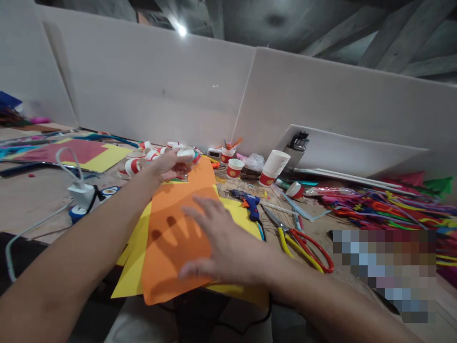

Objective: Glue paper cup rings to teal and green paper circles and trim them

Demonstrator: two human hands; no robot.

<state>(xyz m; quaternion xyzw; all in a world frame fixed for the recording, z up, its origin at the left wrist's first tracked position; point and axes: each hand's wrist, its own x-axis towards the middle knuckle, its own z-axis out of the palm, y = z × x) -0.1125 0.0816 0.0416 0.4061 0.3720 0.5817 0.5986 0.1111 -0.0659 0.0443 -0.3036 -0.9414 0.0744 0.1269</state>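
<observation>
While a white cup (186,152) appears pinched by the left hand (173,166), fingers curled (light, crushable, probably; axis unclear) | orange sheet (167,257) is laid over yellow paper (124,281) on the bench (35,205), likely limp, best lifted by edges; long axis pointed toward the panel (160,81) | right hand (221,243) held above, fingers spread, nothing gripped

Craft workshop: orange paper (178,195), glue gun (253,207)

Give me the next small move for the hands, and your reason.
I'd probably lower the right hand onto the orange paper to steady it. That hand seems to hover, open and spread, with its shadow set apart from it on the paper, whose near end overhangs the table. The left hand is farther off, near the cups.
</observation>
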